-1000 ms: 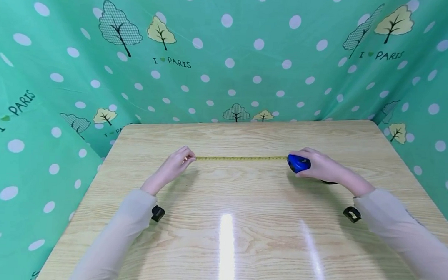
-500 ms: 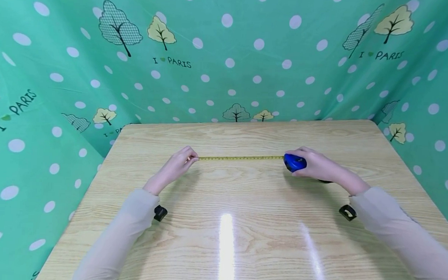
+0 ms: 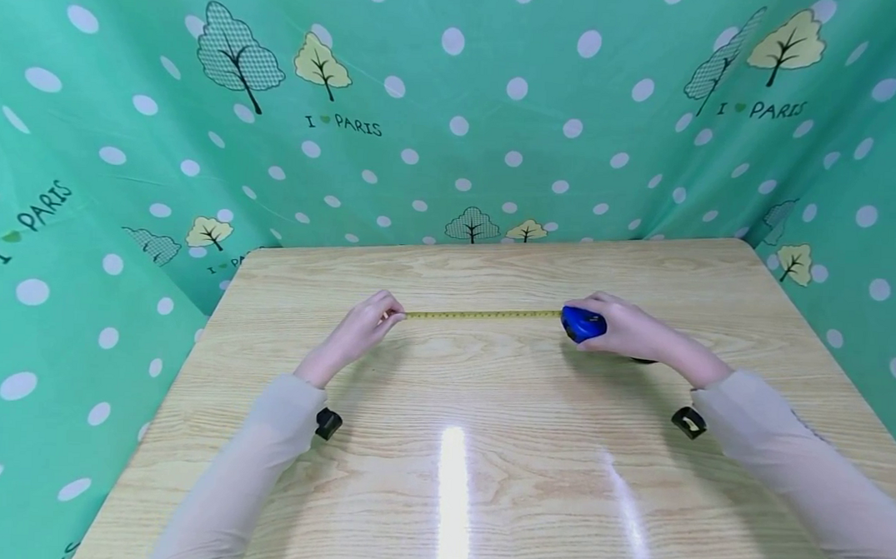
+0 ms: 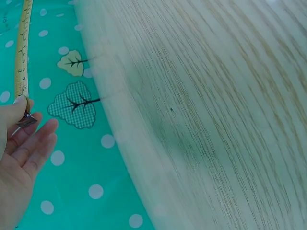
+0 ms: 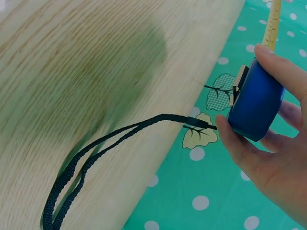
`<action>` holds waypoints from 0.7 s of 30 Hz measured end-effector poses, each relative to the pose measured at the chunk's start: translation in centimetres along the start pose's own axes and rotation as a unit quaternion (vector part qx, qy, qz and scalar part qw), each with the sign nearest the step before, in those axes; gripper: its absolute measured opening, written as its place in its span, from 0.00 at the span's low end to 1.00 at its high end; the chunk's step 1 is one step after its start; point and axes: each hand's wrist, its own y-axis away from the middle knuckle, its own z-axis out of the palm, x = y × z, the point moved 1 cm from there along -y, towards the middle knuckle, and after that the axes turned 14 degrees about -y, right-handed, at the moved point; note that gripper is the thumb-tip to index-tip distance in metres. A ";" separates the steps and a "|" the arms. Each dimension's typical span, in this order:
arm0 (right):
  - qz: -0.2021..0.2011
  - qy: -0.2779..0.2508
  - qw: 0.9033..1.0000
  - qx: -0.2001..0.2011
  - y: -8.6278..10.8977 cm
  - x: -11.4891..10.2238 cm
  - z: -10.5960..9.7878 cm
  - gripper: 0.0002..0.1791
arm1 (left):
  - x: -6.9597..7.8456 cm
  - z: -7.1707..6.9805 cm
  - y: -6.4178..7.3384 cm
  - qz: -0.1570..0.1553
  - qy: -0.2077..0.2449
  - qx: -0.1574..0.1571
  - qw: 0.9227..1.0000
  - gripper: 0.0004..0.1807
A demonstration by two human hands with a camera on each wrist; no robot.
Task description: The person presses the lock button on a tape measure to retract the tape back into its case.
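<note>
A blue tape measure (image 3: pixel 584 325) sits in my right hand (image 3: pixel 622 327), fingers and thumb curled round its case. From it a yellow blade (image 3: pixel 484 314) runs left, stretched nearly straight above the table. My left hand (image 3: pixel 363 327) pinches the blade's free end; in the left wrist view its metal end hook (image 4: pixel 27 120) shows by the thumb and forefinger, the other fingers loosely bent. In the right wrist view a black wrist strap (image 5: pixel 139 125) trails from the case (image 5: pixel 257 98) down to the wooden surface.
Both hands are over a light wood-grain table (image 3: pixel 532 417) with a rounded far edge. A green polka-dot curtain (image 3: pixel 426 103) hangs behind it and along both sides. Black wrist cameras, left (image 3: pixel 328 423) and right (image 3: pixel 689 423), stick out under the sleeves.
My hands have moved closer together: the left a little to the right, the right a little to the left. The visible length of yellow blade has become shorter.
</note>
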 end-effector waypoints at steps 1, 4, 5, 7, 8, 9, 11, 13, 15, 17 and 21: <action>0.000 -0.001 1.000 0.000 0.0 0.0 0.0 0.36 | 0.1 0.0 -0.1 0.001 0.001 0.000 1.000 0.05; -0.003 0.002 1.000 0.001 0.0 -0.1 0.1 0.36 | 0.3 0.0 -0.2 0.007 0.001 0.002 1.000 0.05; -0.003 0.001 1.000 0.000 0.0 -0.1 0.1 0.36 | 0.5 0.1 -0.3 0.009 0.001 0.002 1.000 0.05; -0.004 0.001 1.000 -0.001 -0.1 -0.1 0.2 0.36 | 0.7 0.1 -0.4 0.013 0.002 0.001 1.000 0.06; -0.005 0.001 1.000 -0.002 -0.1 -0.1 0.2 0.36 | 0.8 0.2 -0.5 0.013 0.002 0.000 1.000 0.05; -0.006 0.000 1.000 -0.003 -0.1 -0.2 0.2 0.36 | 0.9 0.2 -0.5 0.013 0.002 -0.001 1.000 0.05; -0.006 -0.004 1.000 -0.004 -0.1 -0.2 0.3 0.36 | 1.1 0.3 -0.6 0.012 0.002 -0.003 1.000 0.05; -0.009 -0.004 1.000 -0.004 -0.1 -0.2 0.3 0.36 | 1.2 0.3 -0.6 0.010 0.001 -0.004 1.000 0.05; -0.011 -0.004 1.000 -0.003 -0.2 -0.2 0.4 0.36 | 1.3 0.4 -0.6 0.010 -0.001 -0.002 1.000 0.05; -0.012 -0.002 1.000 -0.002 -0.2 -0.2 0.4 0.36 | 1.3 0.4 -0.6 0.012 -0.001 0.002 1.000 0.05; -0.016 0.001 1.000 0.002 -0.2 -0.3 0.4 0.36 | 1.4 0.6 -0.7 0.016 0.001 0.011 1.000 0.04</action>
